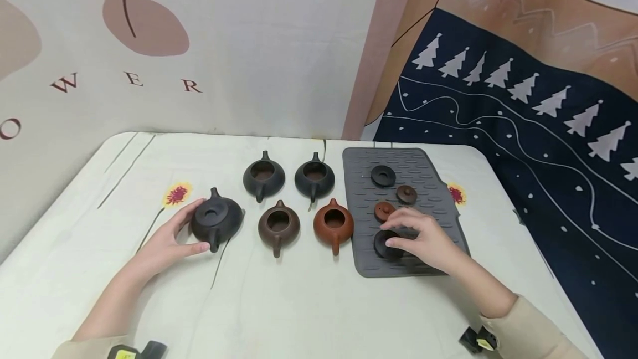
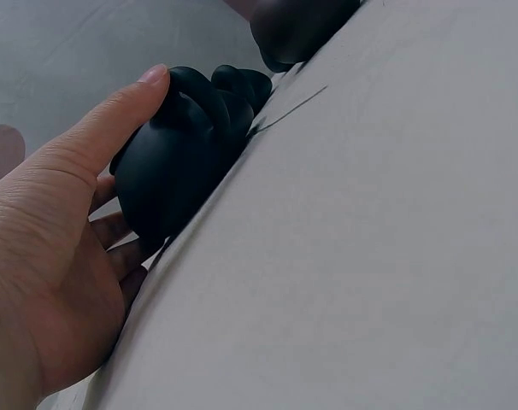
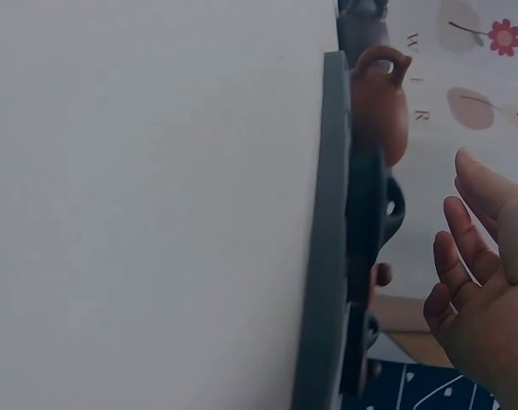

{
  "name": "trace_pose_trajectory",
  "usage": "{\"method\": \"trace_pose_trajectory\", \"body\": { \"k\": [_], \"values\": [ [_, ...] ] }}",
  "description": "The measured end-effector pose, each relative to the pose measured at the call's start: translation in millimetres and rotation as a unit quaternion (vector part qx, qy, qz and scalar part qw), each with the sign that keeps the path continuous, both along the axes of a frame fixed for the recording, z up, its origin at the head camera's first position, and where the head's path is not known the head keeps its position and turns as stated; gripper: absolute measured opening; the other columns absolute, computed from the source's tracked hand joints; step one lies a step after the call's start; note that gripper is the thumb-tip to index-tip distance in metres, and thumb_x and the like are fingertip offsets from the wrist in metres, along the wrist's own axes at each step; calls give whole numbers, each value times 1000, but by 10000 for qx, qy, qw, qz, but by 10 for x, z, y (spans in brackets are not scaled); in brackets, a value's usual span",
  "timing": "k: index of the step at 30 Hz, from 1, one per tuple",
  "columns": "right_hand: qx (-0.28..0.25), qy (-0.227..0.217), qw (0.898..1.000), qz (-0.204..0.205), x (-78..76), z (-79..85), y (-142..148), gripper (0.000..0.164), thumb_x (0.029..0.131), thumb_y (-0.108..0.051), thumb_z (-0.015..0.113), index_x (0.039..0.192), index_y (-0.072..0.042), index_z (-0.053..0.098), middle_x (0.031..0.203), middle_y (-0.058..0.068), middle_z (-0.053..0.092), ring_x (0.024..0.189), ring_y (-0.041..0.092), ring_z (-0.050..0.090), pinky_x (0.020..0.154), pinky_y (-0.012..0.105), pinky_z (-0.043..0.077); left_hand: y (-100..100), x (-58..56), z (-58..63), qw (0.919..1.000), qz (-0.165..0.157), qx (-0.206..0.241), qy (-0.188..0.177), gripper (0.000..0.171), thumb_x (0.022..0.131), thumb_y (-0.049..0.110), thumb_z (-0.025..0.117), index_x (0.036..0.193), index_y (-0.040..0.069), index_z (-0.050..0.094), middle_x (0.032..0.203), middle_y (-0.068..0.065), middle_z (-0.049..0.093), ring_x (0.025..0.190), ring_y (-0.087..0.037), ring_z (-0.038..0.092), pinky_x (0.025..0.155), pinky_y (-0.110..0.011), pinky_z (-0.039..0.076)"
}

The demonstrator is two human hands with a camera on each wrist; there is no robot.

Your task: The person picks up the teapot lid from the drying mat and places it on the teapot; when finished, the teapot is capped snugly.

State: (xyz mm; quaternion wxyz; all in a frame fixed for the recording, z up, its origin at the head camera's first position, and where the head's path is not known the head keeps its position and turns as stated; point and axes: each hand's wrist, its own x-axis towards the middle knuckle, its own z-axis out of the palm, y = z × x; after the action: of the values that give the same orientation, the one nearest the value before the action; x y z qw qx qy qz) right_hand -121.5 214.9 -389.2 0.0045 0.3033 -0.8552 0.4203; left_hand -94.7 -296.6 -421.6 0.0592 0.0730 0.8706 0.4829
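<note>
At the left, my left hand [image 1: 171, 237] is around a black teapot [image 1: 215, 219] with its lid on. In the left wrist view the thumb [image 2: 122, 115] lies at the teapot's handle, with the other fingers behind its body. My right hand [image 1: 423, 237] is over the grey mat [image 1: 366, 262], its fingers slightly bent and apart. Right under its fingertips in the head view is a black lid [image 1: 382, 244]. In the right wrist view the fingers are clear of the black lid [image 3: 366, 213], with nothing between them. Beside that hand sits a red-brown lid [image 1: 382, 210].
Lidless teapots stand mid-table: two black ones [image 1: 264, 181] [image 1: 315, 183] behind, a brown one [image 1: 279, 231] and a red-brown one [image 1: 333, 231] in front. Farther back on the mat lie a brown lid [image 1: 406, 194] and another black lid [image 1: 383, 167]. Cloth hangs behind the table.
</note>
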Motion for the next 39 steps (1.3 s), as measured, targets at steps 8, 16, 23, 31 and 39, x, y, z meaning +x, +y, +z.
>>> {"method": "trace_pose_trajectory", "body": {
  "k": [8, 16, 23, 31, 39],
  "values": [
    [177, -293, 9994, 18, -26, -77, 126, 24, 79, -10, 79, 102, -15, 73, 105, -7, 63, 99, 14, 56, 81, 31, 49, 2, 0, 0, 10000, -17, 9, 14, 96, 78, 19, 81, 153, 14, 22, 152, -23, 26, 137, -47, 19, 104, -66, 14],
    [178, -627, 9979, 67, -51, -157, 164, 23, 80, -13, 78, 102, -17, 73, 105, -7, 63, 92, 14, 57, 75, 29, 48, -1, -1, -6, 10000, -21, 62, 7, 96, 78, 18, 81, 153, 14, 22, 152, -22, 26, 138, -46, 18, 105, -66, 13],
    [91, -526, 9985, 118, -75, -245, 160, 20, 80, -11, 78, 98, -18, 74, 103, -6, 64, 93, 13, 57, 75, 26, 47, 1, -2, -6, 10000, -42, 52, 48, 96, 78, 18, 81, 153, 16, 22, 152, -21, 26, 137, -46, 19, 105, -65, 15],
    [-42, -603, 9982, 29, -69, -254, 154, 17, 81, -11, 77, 95, -18, 74, 101, -6, 63, 93, 12, 57, 77, 25, 48, 5, -11, 0, 9999, -52, 96, 72, 94, 79, 17, 80, 153, 13, 23, 151, -23, 27, 136, -48, 20, 105, -64, 14],
    [-50, -593, 9981, -140, -35, -233, 132, 14, 82, -10, 77, 93, -19, 75, 99, -7, 64, 93, 12, 58, 77, 25, 48, 13, -15, 36, 9996, -52, 232, 183, 87, 82, 14, 77, 152, 12, 25, 149, -22, 31, 136, -45, 21, 109, -55, 14]
  ]
}}
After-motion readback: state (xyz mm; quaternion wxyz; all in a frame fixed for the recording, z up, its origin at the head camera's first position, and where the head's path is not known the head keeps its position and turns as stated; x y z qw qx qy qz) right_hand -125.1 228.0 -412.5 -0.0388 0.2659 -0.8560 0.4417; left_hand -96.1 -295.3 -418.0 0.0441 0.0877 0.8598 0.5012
